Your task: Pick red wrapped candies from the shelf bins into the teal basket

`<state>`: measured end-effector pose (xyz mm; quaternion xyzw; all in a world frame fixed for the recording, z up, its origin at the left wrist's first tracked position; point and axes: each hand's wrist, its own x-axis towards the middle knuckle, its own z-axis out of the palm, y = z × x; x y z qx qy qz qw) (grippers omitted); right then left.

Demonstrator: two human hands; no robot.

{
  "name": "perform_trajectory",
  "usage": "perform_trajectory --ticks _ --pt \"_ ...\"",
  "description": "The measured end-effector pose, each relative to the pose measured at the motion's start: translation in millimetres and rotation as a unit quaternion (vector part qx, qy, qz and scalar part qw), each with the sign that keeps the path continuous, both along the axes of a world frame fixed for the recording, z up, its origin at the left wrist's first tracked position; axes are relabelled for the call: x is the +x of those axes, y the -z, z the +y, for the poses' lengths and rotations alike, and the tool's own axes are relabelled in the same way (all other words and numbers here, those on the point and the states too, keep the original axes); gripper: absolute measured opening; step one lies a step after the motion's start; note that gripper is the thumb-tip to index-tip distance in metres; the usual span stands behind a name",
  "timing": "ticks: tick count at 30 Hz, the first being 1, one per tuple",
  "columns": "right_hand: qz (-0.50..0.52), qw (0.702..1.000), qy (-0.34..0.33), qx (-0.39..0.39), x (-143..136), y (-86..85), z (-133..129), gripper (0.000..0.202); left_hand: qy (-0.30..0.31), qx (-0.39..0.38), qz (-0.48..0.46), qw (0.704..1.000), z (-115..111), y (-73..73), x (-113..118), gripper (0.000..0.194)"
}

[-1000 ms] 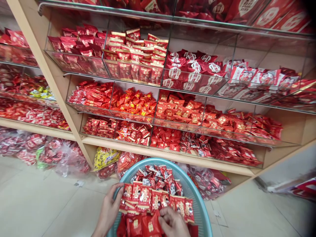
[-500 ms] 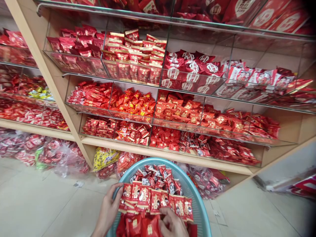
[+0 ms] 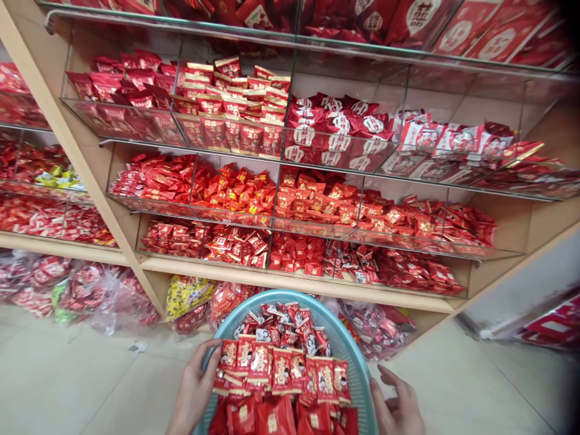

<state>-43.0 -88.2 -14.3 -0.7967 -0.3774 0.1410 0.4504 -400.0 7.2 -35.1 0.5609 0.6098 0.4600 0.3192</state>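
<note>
A round teal basket sits low in front of me, heaped with small red candy packets. My left hand grips the basket's left rim, its thumb against a row of packets. My right hand is at the basket's right rim, fingers spread, with nothing in it. Behind the basket stands a wooden shelf unit with clear-fronted bins full of red wrapped sweets.
Plastic bags of sweets lie on the tiled floor under the shelves, one of them yellow. A second shelf bay stands at the left. A pale wall closes the right side.
My right hand has left the packets in the basket and moved out to the right rim. The view has shifted slightly right and down.
</note>
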Motion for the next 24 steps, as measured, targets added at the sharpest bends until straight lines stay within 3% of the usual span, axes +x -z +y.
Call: perform_trajectory --ticks 5,12,15,19,24 --pt "0.095 0.995 0.002 -0.034 12.3 22.2 -4.7 0.061 -0.032 -0.001 0.013 0.999 1.7 1.5 -2.1 0.059" --pt "0.254 0.966 -0.041 -0.003 7.7 21.1 -2.3 0.049 -0.034 -0.033 0.063 0.997 5.0 -1.2 -14.4 0.057" --pt "0.258 0.966 0.017 -0.008 2.8 24.8 -1.1 0.052 -0.029 -0.030 0.078 0.996 6.7 -5.4 -19.0 0.055" --pt "0.255 0.967 0.026 -0.016 2.7 27.6 -1.6 0.055 -0.021 -0.026 0.092 0.995 6.2 -17.9 -17.4 0.049" --pt "0.232 0.971 0.043 -0.040 29.8 16.6 -9.9 0.055 0.009 -0.012 0.076 0.997 -2.2 -24.8 9.5 0.046"
